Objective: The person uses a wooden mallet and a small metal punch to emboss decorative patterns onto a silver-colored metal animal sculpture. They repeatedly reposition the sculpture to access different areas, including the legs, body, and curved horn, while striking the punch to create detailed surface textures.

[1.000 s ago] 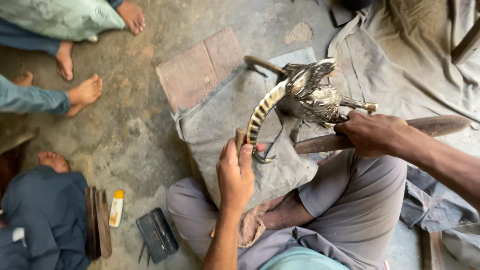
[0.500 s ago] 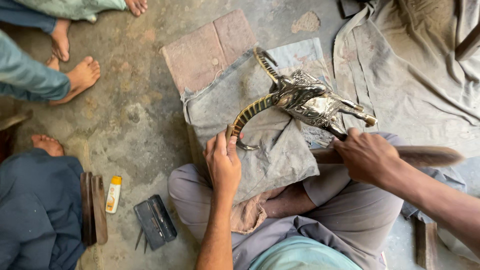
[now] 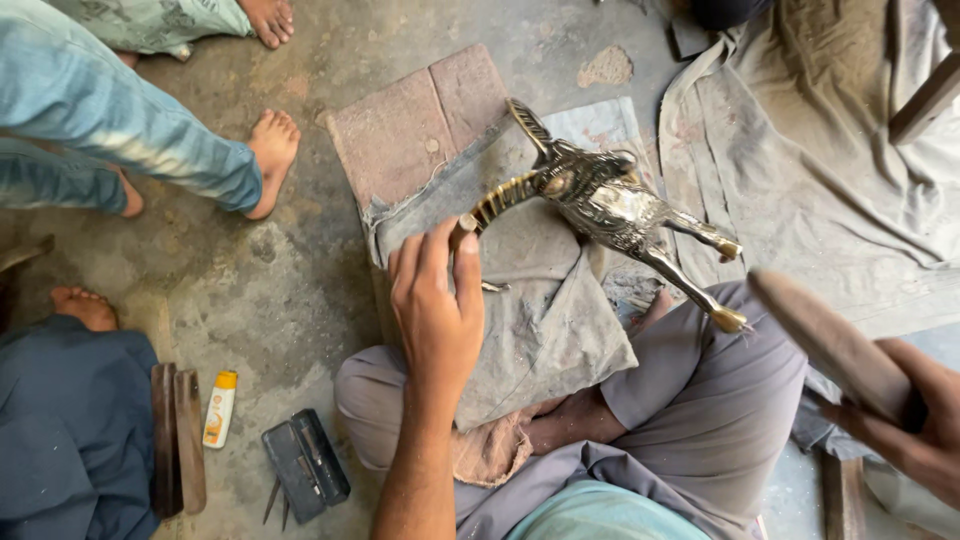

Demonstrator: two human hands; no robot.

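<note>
A seated worker steadies a polished metal animal figure [image 3: 600,205] over a grey cloth [image 3: 545,310] draped across a reddish stone slab [image 3: 410,130] on a stained concrete floor [image 3: 270,300]. Bare feet of bystanders [image 3: 270,155] stand just beyond the slab at upper left, and another person in dark blue clothing [image 3: 65,430] sits at lower left. Beside that person lie two dark wooden strips [image 3: 178,440], a small white and yellow tube [image 3: 220,408] and a dark case [image 3: 305,465], shut, its contents hidden, with thin metal tools poking out beneath it. A large grey sheet [image 3: 800,170] covers the ground at right. The left hand [image 3: 435,310] reaches forward, fingers clamped on the tip of the figure's long striped horn. The figure hangs tilted above the cloth, legs pointing toward the worker's knee. The right hand [image 3: 915,415], at the frame's edge, is wrapped tightly round the handle of a wooden mallet [image 3: 830,345] raised well apart from the figure.
</note>
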